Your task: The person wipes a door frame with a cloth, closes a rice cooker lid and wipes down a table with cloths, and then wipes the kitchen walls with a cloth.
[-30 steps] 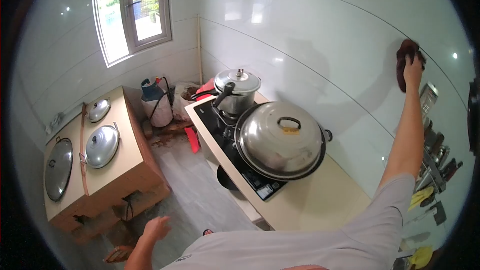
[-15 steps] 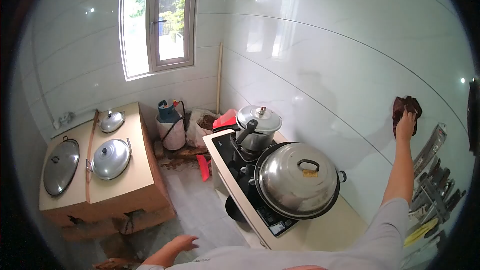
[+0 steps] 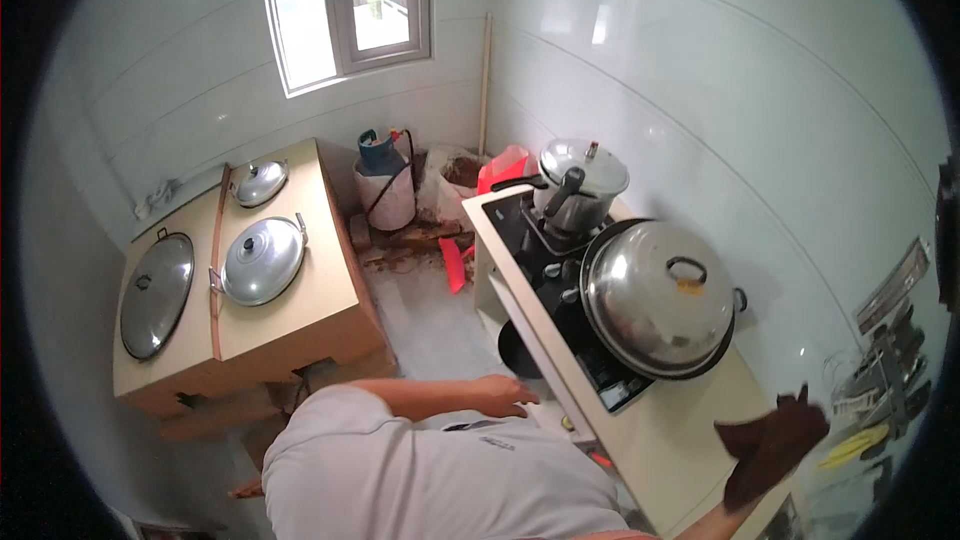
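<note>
A dark brown cloth (image 3: 768, 445) hangs over the front end of the counter, covering most of my right hand (image 3: 738, 514), which grips it. My left hand (image 3: 505, 396) is held in front of my body near the counter's front edge. Its fingers look loosely extended, with nothing visible in them. Beyond it, a wide pan with a domed steel lid (image 3: 672, 295) stands on the black gas stove (image 3: 615, 380). A pressure cooker (image 3: 582, 185) sits on the burner behind.
Knives and utensils (image 3: 890, 360) hang on the right wall beside a yellow cloth (image 3: 853, 447). At left, a built-in stove (image 3: 290, 325) carries several lidded pots. A blue gas cylinder (image 3: 378, 152), a red dustpan (image 3: 453, 265) and a wooden pole (image 3: 485, 85) are in the far corner.
My right hand has brought the brown cloth down from the tiled wall to over the counter. My left hand has moved right and up in view. The camera view has shifted.
</note>
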A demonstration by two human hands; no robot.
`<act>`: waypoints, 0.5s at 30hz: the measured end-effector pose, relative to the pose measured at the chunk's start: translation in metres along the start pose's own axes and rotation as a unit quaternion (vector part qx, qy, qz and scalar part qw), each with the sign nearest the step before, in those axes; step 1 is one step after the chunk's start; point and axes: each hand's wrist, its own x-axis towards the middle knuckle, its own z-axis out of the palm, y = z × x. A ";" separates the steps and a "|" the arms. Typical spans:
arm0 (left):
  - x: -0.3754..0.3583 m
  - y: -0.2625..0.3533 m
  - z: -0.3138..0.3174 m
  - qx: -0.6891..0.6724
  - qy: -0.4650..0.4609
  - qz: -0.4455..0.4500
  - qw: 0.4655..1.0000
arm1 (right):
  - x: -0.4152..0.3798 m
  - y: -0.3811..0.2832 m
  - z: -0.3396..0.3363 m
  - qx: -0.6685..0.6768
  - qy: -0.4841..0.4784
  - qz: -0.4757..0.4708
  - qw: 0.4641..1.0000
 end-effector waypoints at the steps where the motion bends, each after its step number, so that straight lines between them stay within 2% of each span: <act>1: 0.010 -0.010 0.010 0.013 -0.016 0.022 1.000 | -0.045 -0.011 0.010 -0.174 0.067 -0.028 0.982; 3: 0.023 -0.009 0.012 0.041 -0.057 0.091 0.993 | -0.108 -0.035 0.038 -0.403 0.149 0.025 0.903; 5: 0.033 0.019 -0.004 0.100 -0.123 0.160 0.974 | -0.160 -0.059 0.062 -0.589 0.155 0.127 0.783; 6: 0.048 0.020 0.007 0.106 -0.131 0.212 0.963 | -0.183 -0.071 0.071 -0.673 0.133 0.177 0.705; 7: 0.060 0.034 0.015 0.119 -0.136 0.243 0.953 | -0.203 -0.086 0.083 -0.761 0.097 0.232 0.599; 9: 0.065 0.061 0.027 0.138 -0.170 0.301 0.928 | -0.235 -0.118 0.097 -0.850 0.003 0.300 0.432; 10: 0.065 0.080 0.038 0.115 -0.180 0.302 0.929 | -0.248 -0.135 0.105 -0.867 -0.042 0.334 0.367; 11: 0.072 0.101 0.048 0.102 -0.199 0.314 0.923 | -0.251 -0.150 0.108 -0.866 -0.066 0.351 0.350; 12: 0.073 0.122 0.061 0.121 -0.250 0.371 0.886 | -0.252 -0.165 0.108 -0.859 -0.076 0.369 0.347; 13: 0.066 0.135 0.072 0.100 -0.240 0.376 0.890 | -0.235 -0.190 0.113 -0.834 -0.072 0.388 0.385; 15: 0.061 0.157 0.099 0.080 -0.250 0.381 0.887 | -0.270 -0.192 0.080 -0.843 -0.034 0.332 0.422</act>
